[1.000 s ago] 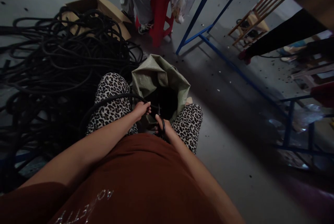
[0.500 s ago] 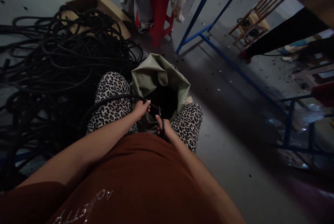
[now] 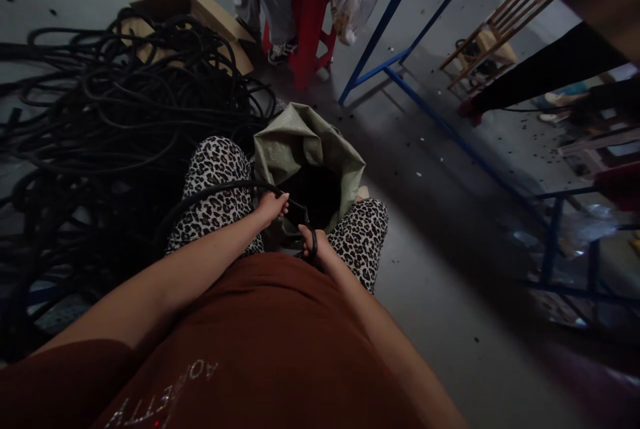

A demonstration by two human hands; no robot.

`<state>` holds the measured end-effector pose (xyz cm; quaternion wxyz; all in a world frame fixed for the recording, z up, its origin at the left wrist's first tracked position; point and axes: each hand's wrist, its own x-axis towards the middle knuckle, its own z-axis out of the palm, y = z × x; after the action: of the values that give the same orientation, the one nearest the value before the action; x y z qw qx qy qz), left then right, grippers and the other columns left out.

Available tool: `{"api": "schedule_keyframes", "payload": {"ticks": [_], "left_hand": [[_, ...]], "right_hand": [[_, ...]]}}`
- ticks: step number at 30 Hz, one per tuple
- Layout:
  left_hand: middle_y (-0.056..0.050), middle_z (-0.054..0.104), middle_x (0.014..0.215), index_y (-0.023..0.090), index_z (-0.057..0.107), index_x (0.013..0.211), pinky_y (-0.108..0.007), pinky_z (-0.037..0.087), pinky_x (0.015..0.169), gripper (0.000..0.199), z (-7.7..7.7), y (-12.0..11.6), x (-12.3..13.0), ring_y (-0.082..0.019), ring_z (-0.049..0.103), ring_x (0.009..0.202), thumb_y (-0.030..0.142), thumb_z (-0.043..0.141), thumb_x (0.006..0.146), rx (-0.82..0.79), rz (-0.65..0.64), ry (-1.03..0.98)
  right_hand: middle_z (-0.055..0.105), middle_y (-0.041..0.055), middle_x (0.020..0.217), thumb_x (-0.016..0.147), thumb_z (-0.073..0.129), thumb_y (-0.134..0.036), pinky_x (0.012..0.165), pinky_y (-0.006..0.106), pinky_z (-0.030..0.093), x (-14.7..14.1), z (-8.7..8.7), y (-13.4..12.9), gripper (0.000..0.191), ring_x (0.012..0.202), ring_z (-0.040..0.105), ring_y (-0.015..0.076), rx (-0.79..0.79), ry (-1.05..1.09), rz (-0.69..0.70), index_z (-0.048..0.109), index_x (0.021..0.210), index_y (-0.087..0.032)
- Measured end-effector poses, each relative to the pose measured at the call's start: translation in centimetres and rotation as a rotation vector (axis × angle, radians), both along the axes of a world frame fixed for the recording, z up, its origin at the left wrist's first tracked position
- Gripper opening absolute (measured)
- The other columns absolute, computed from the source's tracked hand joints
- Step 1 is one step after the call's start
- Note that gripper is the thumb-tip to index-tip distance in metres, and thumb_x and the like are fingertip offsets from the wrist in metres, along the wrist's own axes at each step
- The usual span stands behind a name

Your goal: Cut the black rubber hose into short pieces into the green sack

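Note:
My left hand is closed around a black rubber cord, which comes across my left thigh from the side of the pile. The cord's short free end points right, over the mouth of a greenish woven sack standing between my knees. In my right hand is a pair of scissors with black handles, fingers wrapped round them. Their blades are at the cord's end, hard to make out against the sack's dark inside. What lies in the sack is too dark to tell.
A large tangle of black cord covers the floor at left, partly over an open cardboard box. Ahead, a person in grey trousers sits on a red stool. A blue metal frame and a wooden chair stand at right.
The scissor blades, upright and clearly visible before, now show less and sit at the cord's end. Both hands have stayed nearly in place; the view has shifted slightly.

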<state>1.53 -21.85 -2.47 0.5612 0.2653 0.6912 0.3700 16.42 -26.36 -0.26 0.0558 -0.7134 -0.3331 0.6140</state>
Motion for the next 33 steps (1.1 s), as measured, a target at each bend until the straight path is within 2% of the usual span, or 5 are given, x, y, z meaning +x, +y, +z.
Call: {"api": "schedule_keyframes", "payload": {"ticks": [4,8,12,17,33], "left_hand": [[0.002,0.055,0.054,0.014,0.053,0.076,-0.018,0.038,0.039,0.014,-0.2,0.1,-0.1,-0.007,0.051,0.04,0.026,0.055,0.082,-0.002,0.029,-0.031],[0.001,0.055,0.053,0.014,0.052,0.073,-0.018,0.038,0.04,0.017,-0.1,0.3,-0.2,-0.007,0.051,0.04,0.027,0.054,0.081,-0.001,0.066,-0.082],[0.001,0.055,0.051,0.014,0.05,0.07,-0.018,0.039,0.04,0.019,0.0,0.4,-0.4,-0.008,0.051,0.04,0.03,0.055,0.08,0.001,0.099,-0.111],[0.001,0.054,0.05,0.015,0.049,0.07,-0.018,0.038,0.039,0.02,0.0,0.4,-0.4,-0.008,0.051,0.039,0.031,0.056,0.079,0.005,0.124,-0.114],[0.0,0.055,0.05,0.015,0.049,0.065,-0.019,0.037,0.038,0.02,1.0,-0.2,-0.1,-0.009,0.051,0.04,0.029,0.054,0.08,-0.04,0.046,-0.112]], "right_hand": [[0.042,-0.0048,0.039,0.087,0.053,-0.044,0.026,0.015,0.028,0.1,0.3,0.1,0.038,0.025,0.039,0.0061,0.023,0.027,-0.065,0.048,0.064,-0.014],[0.044,-0.0049,0.042,0.085,0.05,-0.054,0.028,0.016,0.033,0.4,-0.4,-0.1,0.043,0.027,0.041,0.0066,0.033,0.09,-0.116,0.049,0.071,-0.014],[0.049,-0.0026,0.046,0.084,0.046,-0.061,0.032,0.019,0.039,0.7,-1.9,-0.3,0.048,0.031,0.047,0.0092,0.036,0.162,-0.077,0.051,0.077,-0.014],[0.051,-0.001,0.049,0.083,0.051,-0.058,0.036,0.019,0.043,0.7,-3.0,-0.2,0.045,0.037,0.051,0.0103,0.034,0.165,-0.014,0.054,0.079,-0.013],[0.052,-0.0001,0.047,0.084,0.051,-0.055,0.037,0.02,0.044,0.3,-2.0,0.0,0.043,0.036,0.05,0.0109,0.024,0.165,-0.014,0.054,0.079,-0.013]]}}
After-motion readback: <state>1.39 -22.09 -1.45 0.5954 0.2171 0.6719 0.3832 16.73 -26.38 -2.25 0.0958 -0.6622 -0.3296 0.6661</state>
